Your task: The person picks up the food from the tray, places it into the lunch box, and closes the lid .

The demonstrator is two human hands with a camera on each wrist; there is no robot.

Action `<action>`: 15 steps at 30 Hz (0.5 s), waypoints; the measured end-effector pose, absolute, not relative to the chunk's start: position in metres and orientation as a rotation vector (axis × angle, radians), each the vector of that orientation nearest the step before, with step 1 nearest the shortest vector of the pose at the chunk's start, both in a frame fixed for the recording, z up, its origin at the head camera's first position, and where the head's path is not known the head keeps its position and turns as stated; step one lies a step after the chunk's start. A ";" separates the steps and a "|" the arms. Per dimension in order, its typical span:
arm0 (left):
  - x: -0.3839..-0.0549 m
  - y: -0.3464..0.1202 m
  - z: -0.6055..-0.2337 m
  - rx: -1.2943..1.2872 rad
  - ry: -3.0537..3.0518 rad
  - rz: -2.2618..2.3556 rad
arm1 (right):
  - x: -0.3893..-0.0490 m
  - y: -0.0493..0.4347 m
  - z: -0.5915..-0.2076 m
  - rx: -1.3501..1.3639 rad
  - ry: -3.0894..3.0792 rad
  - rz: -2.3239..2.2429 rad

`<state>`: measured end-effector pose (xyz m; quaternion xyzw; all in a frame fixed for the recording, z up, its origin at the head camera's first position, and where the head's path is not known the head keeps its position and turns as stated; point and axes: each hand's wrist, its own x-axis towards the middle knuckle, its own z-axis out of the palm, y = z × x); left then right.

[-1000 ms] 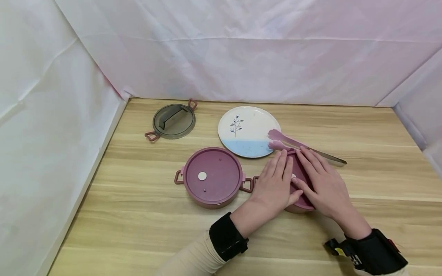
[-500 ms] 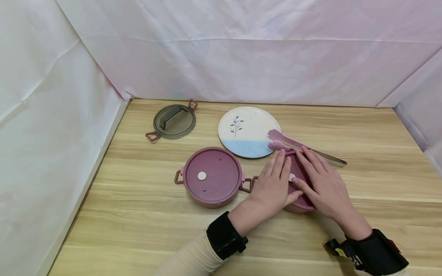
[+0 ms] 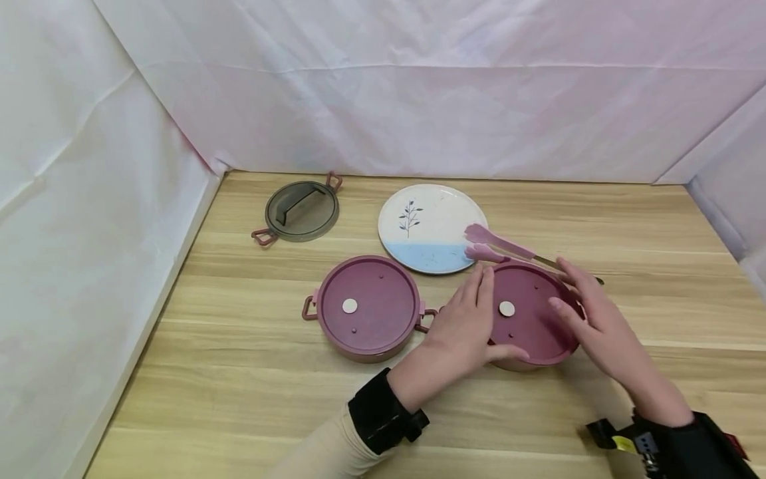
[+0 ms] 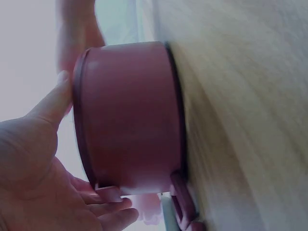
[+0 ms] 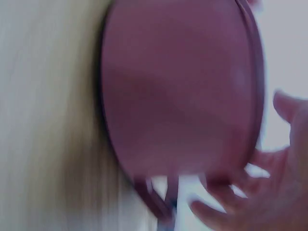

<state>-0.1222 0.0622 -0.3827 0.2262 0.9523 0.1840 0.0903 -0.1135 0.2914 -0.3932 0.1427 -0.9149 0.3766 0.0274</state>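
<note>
A plum-coloured round pot [image 3: 535, 313] with a flat lid and a white dot stands right of centre. Along its left rim lies my left hand [image 3: 457, 326], fingers extended and thumb over the near edge of the lid. My right hand [image 3: 604, 332] is at the pot's right rim with fingers spread and thumb above the lid. In the left wrist view, fingers reach the small tab beside the handle of the pot [image 4: 130, 115]. The right wrist view shows loosely bent fingers of the right hand [image 5: 269, 187] at the rim and side tab.
A matching lidded pot [image 3: 371, 306] stands to the left, its handle close to the left hand. Behind are a white-and-blue plate [image 3: 431, 213], pink-tipped tongs [image 3: 497, 241] overlapping the plate, and a smoky lid [image 3: 308, 216] with two handles. White cloth walls [image 3: 395, 113] enclose the table.
My right hand has moved right, from over the lid to the pot's right rim, uncovering the lid. My left hand has shifted slightly left towards the rim.
</note>
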 end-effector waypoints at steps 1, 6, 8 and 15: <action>-0.122 0.061 -0.381 0.668 2.813 0.557 | -0.111 0.298 -0.393 0.449 -2.848 1.204; -0.119 0.055 -0.373 0.635 2.748 0.590 | -0.100 0.328 -0.396 0.532 -2.882 1.383; -0.119 0.053 -0.371 0.621 2.738 0.602 | -0.097 0.336 -0.398 0.583 -2.859 1.424; -0.118 0.049 -0.369 0.579 2.746 0.640 | -0.095 0.346 -0.403 0.768 -2.751 1.571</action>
